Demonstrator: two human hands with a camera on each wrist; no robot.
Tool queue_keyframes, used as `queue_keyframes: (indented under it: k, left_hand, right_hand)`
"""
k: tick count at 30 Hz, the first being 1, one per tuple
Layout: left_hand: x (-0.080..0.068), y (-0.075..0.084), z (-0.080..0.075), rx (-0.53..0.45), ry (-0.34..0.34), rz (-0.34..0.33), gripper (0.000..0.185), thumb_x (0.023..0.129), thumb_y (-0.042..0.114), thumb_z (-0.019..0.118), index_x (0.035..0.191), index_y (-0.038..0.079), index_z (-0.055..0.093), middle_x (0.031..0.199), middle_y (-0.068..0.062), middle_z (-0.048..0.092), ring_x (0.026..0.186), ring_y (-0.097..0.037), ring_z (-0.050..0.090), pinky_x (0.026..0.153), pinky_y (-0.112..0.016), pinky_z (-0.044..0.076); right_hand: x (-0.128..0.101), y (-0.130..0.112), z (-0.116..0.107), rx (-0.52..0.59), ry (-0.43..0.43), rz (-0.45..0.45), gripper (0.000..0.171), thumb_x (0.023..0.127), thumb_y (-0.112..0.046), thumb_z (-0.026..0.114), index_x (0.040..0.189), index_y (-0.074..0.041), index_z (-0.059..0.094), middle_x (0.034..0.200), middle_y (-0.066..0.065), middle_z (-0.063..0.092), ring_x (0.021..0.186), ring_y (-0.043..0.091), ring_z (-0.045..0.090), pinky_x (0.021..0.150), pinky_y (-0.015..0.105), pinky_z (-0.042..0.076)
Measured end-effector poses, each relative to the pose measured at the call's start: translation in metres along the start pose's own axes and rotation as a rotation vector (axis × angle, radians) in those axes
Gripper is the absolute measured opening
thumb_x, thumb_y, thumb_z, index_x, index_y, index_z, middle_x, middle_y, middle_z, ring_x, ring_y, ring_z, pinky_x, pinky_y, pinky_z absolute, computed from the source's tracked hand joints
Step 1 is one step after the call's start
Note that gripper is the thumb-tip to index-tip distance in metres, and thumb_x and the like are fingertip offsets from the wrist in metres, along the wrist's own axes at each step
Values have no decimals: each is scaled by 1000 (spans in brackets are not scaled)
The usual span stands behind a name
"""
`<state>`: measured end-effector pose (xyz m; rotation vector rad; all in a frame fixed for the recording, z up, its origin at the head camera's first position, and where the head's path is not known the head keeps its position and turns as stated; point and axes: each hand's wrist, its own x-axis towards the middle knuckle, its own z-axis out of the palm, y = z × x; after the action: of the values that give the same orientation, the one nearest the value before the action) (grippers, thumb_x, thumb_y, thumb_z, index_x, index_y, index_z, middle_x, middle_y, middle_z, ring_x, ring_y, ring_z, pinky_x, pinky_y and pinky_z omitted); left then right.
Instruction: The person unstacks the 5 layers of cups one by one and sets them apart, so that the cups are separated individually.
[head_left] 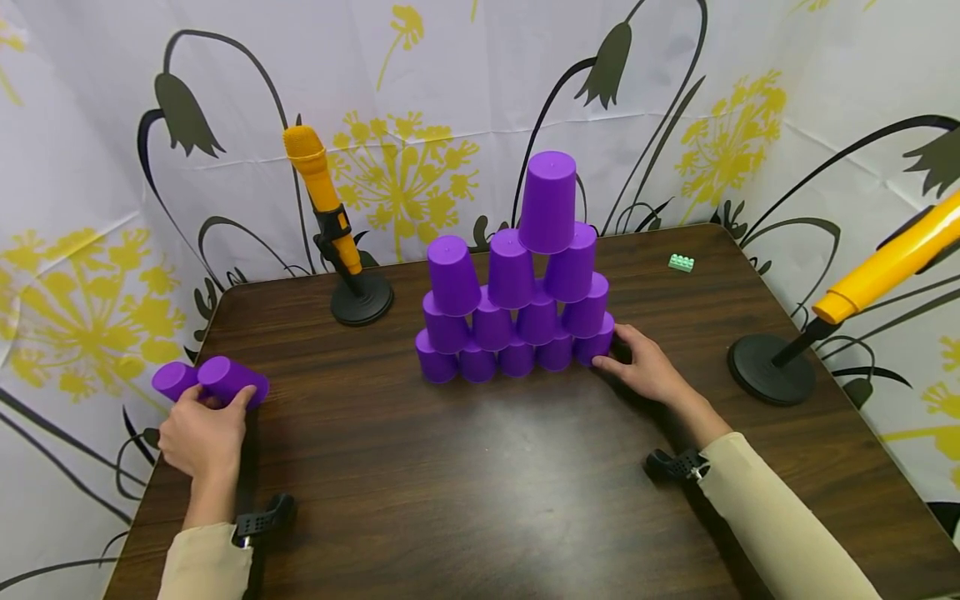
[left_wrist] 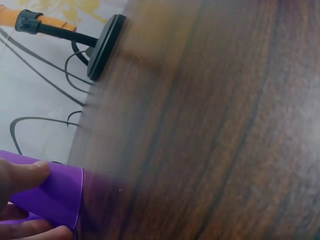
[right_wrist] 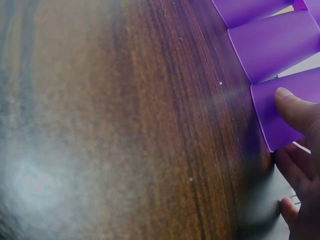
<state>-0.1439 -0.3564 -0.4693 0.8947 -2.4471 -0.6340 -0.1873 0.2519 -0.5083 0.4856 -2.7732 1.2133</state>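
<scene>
Item: purple plastic cup pyramid [head_left: 517, 300], upturned cups in tiers, five in the bottom row, one cup on the peak. It stands on the dark wood-grain table [head_left: 480, 483] near the middle, toward the back edge.

Right hand [head_left: 647, 367]: rests on the table at the pyramid's right foot, thumb and fingertips touching the bottom-right cup [head_left: 596, 343]. The right wrist view shows the thumb [right_wrist: 295, 107] laid on that cup's wall near its rim, the other fingers loosely bent below it; whether it grips or merely steadies, I cannot tell.

Left hand [head_left: 201, 433]: well to the left of the pyramid, at the table's left edge, fingers curled round two loose purple cups [head_left: 213, 381] lying on their sides. The left wrist view shows the thumb [left_wrist: 25, 175] across one cup's wall.

Handling, as judged: cups appear light, thin-walled, smooth, somewhat flexible; not fragile in themselves. The stack likely is precarious, since each tier sits on the rims below. Best hold on a single cup is probably a light pinch across the side wall near the closed base; a push at a bottom cup could topple the rest.

Also present: orange microphone on a round black stand [head_left: 352, 275] left-rear of the pyramid; a second orange microphone and stand [head_left: 780, 367] to its right; a small green toy brick [head_left: 681, 262] right-rear.
</scene>
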Motion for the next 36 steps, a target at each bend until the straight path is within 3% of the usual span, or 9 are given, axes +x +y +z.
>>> queue_keyframes:
  k: [9,15,19,21,23,26,30,33,36]
  left_hand:
    - [-6,-2,-13,-26,36,3,69,77,50,80,128,5,65,109,-20,70,103,-48,60,81,-59,40]
    - [-12,26,-40,-71,152,87,61,79,47,79,124,7,67,109,-15,71,98,-44,63,76,-53,38]
    - [-15,66,-56,-134,229,295,47,83,42,75,114,7,71,101,-14,73,88,-39,66,69,-51,38]
    - [-19,92,-62,-192,230,425,41,85,38,73,112,6,71,99,-13,73,86,-36,67,69,-39,42]
    - [-24,120,-67,-270,191,562,36,87,32,72,111,6,71,100,-12,72,88,-31,68,70,-22,44]
    - [-33,164,-73,-408,68,741,34,86,23,75,116,7,70,105,-10,70,94,-27,67,72,-3,39]
    - [-47,221,-77,-538,-94,942,41,83,15,79,122,9,68,110,-7,69,101,-23,65,78,-24,55]
    - [-58,259,-75,-598,-167,1048,43,84,14,78,125,10,66,114,-5,68,105,-21,63,79,-42,57]
    - [-69,294,-69,-649,-255,1104,45,85,17,76,129,12,63,117,-4,66,109,-18,62,84,-41,55]
  right_hand:
    - [0,-1,0,3,-14,8,63,88,-24,75,142,-3,48,131,20,57,125,38,50,104,54,37]
    - [1,-2,0,4,-18,18,63,89,-25,75,142,-3,48,131,20,57,125,38,50,105,54,36]
    - [1,-1,0,6,-24,22,63,89,-25,74,142,-4,48,132,20,57,126,38,50,105,55,36]
    - [1,-1,0,7,-23,23,63,88,-24,75,142,-4,48,131,20,57,125,37,50,105,54,36]
    - [1,0,-1,5,-20,21,62,88,-24,75,141,-4,49,131,20,57,125,37,50,104,54,36]
    - [1,1,0,4,-13,14,62,88,-23,76,141,-4,50,130,19,58,124,36,51,104,53,37]
    - [1,1,0,9,-11,7,62,87,-23,76,140,-4,50,128,19,59,122,36,52,103,53,38]
    - [1,0,0,6,-10,0,61,87,-23,76,140,-3,50,127,19,59,121,36,53,102,54,39]
    - [1,-1,0,4,-5,-8,61,88,-22,76,140,-3,50,126,20,59,121,37,53,102,55,39]
